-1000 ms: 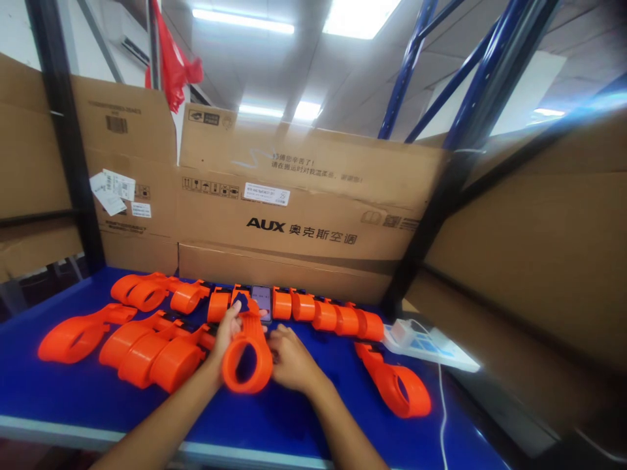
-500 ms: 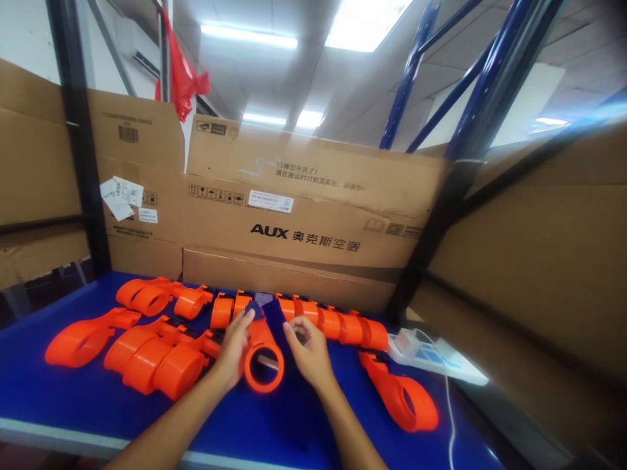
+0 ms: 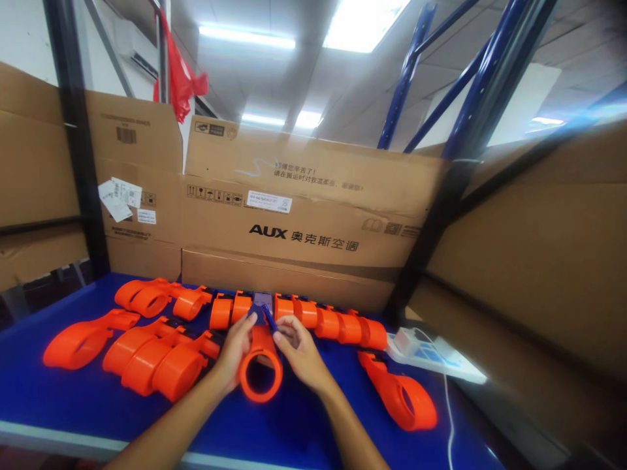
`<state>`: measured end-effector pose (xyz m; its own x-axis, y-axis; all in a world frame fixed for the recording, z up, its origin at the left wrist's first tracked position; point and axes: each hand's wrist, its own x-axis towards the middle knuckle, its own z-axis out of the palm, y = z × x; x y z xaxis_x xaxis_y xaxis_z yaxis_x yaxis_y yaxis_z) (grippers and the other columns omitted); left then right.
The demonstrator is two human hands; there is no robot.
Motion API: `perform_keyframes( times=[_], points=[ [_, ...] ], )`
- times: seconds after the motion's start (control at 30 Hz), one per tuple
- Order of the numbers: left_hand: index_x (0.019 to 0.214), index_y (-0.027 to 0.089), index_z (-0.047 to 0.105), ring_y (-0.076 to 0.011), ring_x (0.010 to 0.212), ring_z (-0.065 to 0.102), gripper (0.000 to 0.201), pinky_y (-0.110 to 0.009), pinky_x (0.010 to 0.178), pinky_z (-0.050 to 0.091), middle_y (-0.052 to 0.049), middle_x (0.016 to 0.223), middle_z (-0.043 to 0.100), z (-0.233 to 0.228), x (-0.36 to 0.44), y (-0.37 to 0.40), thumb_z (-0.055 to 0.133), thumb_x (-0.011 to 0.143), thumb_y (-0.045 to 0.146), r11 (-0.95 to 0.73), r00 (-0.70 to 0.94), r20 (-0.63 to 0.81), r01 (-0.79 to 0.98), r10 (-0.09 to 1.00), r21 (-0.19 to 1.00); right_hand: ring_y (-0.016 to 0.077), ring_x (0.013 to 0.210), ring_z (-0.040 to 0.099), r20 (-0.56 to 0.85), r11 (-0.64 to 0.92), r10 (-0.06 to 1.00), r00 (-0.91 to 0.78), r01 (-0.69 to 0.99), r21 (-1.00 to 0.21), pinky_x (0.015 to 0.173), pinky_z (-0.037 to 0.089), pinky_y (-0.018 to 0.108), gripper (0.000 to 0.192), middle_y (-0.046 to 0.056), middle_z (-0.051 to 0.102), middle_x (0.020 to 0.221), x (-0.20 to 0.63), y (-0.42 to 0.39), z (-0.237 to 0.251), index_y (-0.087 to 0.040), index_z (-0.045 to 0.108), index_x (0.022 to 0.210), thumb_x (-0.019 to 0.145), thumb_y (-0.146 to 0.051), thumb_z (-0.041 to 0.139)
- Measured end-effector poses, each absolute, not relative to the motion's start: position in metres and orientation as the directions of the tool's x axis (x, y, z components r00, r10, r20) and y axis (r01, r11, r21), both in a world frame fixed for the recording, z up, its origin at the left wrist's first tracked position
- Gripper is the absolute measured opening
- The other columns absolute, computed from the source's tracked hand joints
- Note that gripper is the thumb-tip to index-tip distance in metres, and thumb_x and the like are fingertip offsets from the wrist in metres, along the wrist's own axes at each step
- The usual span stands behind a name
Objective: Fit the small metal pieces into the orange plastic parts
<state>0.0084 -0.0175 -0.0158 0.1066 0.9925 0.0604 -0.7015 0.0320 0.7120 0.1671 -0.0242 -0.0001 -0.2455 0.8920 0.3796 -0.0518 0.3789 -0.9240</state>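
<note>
In the middle of the head view an orange tape dispenser [image 3: 263,339] is held just above the blue table, its round ring towards me. My left hand [image 3: 235,352] is closed on its upper left side, thumb near a dark blue part at the top. My right hand [image 3: 300,352] pinches a thin dark blue strip [image 3: 270,319] beside the dispenser's upper right edge. The strip is seen nearly edge-on; I cannot tell whether it is joined to the dispenser. Closest on the left lie several orange dispensers [image 3: 179,371].
More orange dispensers [image 3: 350,328] line the back of the blue table [image 3: 294,434]. One lone dispenser [image 3: 416,405] lies at right, near a white power strip [image 3: 453,362] with a cable. A phone-like object [image 3: 263,299] rests behind my hands. Cardboard panels [image 3: 304,202] wall the back and sides.
The blue strip in my right hand has turned from broadside to nearly edge-on and come in towards the dispenser. The dispenser has moved slightly down and left.
</note>
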Motion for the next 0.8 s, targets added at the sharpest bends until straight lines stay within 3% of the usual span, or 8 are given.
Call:
perform_keyframes(
  times=[0.13,0.27,0.37,0.5,0.8],
  points=[
    [0.102,0.016,0.069,-0.0291,0.095,0.073,0.041,-0.038,0.084,0.056,-0.01,0.095,0.077,-0.015,0.009,-0.019,0.08,0.074,0.044,0.05,0.163,0.1,-0.725,0.982,0.687,0.0199,0.092,0.063,0.396,0.392,0.897,-0.195,-0.059,-0.918,0.081,0.051,0.031,0.027,0.003,0.067,0.098,0.169,-0.02,-0.002,-0.025,0.062,0.101,0.085,-0.044,0.071],
    [0.105,0.02,0.068,-0.0255,0.095,0.072,0.041,-0.036,0.084,0.055,-0.008,0.103,0.076,-0.015,0.008,-0.016,0.082,0.071,0.04,-0.048,0.057,0.132,-0.731,0.99,0.68,0.024,0.092,0.066,0.438,0.433,0.893,-0.103,-0.07,-0.899,0.078,0.054,0.036,0.03,0.007,0.07,0.106,0.179,-0.018,0.002,-0.025,0.065,0.105,0.085,-0.046,0.072],
    [0.1,0.02,0.07,-0.0245,0.098,0.071,0.039,-0.034,0.085,0.054,-0.008,0.104,0.076,-0.016,0.006,-0.013,0.085,0.068,0.038,-0.107,-0.02,0.131,-0.708,0.991,0.698,0.0289,0.106,0.065,0.482,0.479,0.875,-0.049,-0.051,-0.876,0.087,0.053,0.041,0.033,0.009,0.07,0.116,0.186,-0.02,0.009,-0.026,0.067,0.107,0.082,-0.047,0.074],
    [0.101,0.02,0.072,-0.0256,0.106,0.068,0.04,-0.035,0.088,0.052,-0.009,0.11,0.074,-0.018,0.006,-0.013,0.086,0.067,0.034,-0.145,-0.043,0.158,-0.678,0.986,0.72,0.031,0.116,0.062,0.503,0.501,0.857,-0.108,-0.045,-0.864,0.102,0.046,0.048,0.034,0.009,0.071,0.118,0.189,-0.023,0.012,-0.026,0.069,0.107,0.082,-0.046,0.075],
    [0.104,0.02,0.07,-0.0264,0.108,0.065,0.04,-0.038,0.089,0.054,-0.009,0.111,0.071,-0.019,0.007,-0.014,0.085,0.069,0.031,-0.16,-0.038,0.182,-0.671,0.983,0.724,0.032,0.119,0.061,0.497,0.498,0.856,-0.141,-0.027,-0.867,0.104,0.044,0.049,0.033,0.01,0.07,0.12,0.19,-0.016,0.005,-0.025,0.07,0.108,0.081,-0.044,0.076]
  ],
)
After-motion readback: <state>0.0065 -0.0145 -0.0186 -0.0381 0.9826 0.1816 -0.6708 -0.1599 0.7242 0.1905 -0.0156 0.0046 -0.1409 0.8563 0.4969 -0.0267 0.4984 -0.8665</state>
